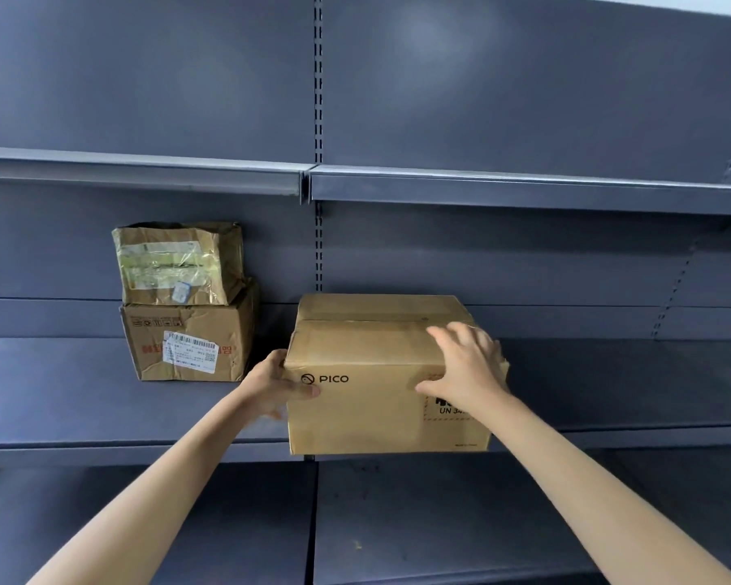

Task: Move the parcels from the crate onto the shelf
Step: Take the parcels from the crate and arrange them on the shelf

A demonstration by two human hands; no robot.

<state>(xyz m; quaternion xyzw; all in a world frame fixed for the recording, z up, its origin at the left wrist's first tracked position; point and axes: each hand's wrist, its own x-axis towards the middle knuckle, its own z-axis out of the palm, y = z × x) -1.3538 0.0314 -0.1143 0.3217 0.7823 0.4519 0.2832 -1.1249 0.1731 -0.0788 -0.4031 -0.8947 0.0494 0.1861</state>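
A brown cardboard parcel marked PICO sits at the front edge of the grey middle shelf, its front face slightly overhanging. My left hand grips its left side, thumb across the front face beside the logo. My right hand lies over the top right front corner, fingers spread on the lid and thumb on the front. To the left, a crumpled taped parcel is stacked on a larger dented parcel with a white label. The crate is out of view.
An upper shelf runs across above the parcels and a lower shelf lies beneath. A slotted upright divides the two bays. The middle shelf stretches bare to the right of the PICO parcel.
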